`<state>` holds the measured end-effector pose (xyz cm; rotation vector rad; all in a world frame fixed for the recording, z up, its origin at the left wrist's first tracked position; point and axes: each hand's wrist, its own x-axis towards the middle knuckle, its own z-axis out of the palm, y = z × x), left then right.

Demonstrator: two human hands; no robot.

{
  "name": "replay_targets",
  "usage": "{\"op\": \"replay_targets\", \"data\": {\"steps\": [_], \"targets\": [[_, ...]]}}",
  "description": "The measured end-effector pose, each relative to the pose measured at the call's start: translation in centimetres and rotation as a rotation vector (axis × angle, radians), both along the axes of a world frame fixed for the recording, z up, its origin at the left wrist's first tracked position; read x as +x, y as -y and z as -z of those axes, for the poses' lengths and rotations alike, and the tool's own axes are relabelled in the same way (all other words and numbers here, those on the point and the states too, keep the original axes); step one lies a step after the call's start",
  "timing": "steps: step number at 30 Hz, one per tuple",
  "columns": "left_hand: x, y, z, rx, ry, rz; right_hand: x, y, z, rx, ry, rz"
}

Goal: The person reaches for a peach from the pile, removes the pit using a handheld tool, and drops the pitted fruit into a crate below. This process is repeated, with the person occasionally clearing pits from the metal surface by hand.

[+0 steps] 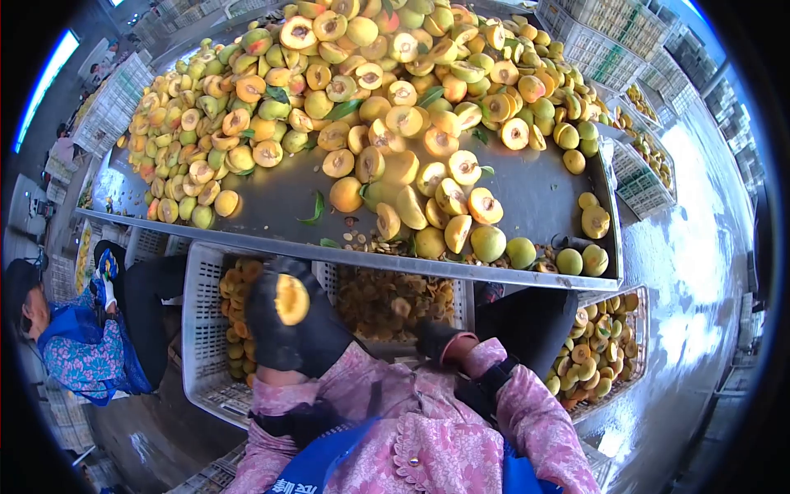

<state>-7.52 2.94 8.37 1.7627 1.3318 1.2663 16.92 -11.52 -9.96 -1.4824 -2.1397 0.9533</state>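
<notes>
My left hand (271, 333), in a black glove, is over the left white crate and holds a halved yellow peach (291, 299), its hollowed cut face up. My right hand (436, 339), also dark-gloved, is above the middle crate. Its fingers are smeared by motion, and whether anything is in them does not show. Just left of it, a small blurred brownish piece (401, 306) appears above the scraps (370, 300) in that crate. Ahead, the metal table (276, 206) bears a large heap of halved peaches (403, 120), several showing pits.
The left crate (202, 329) contains peach halves, as does another crate (642, 329) at right. The table's raised metal edge (395, 260) runs between my hands and the heap. A co-worker (90, 346) sits at left. Stacked crates (613, 37) stand beyond the table on a wet floor (691, 239).
</notes>
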Motion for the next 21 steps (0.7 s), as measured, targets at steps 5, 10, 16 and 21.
{"op": "replay_targets", "data": {"steps": [5,10,16,21], "targets": [[-9.1,-5.4,0.1,-0.151,-0.365,-0.288,0.5,-1.7,-6.7,-0.589,0.246,-0.102],[-2.0,-9.6,0.1,-0.063,-0.280,0.058,1.1,-0.4,-3.5,-0.541,0.141,-0.064],[10.0,-14.6,2.8,-0.086,-0.799,0.278,2.0,-1.0,-6.7,-0.564,0.096,0.117],[8.7,-13.9,1.4,-0.411,-0.204,0.441,2.7,0.0,-4.0,-0.283,0.105,0.094]]}}
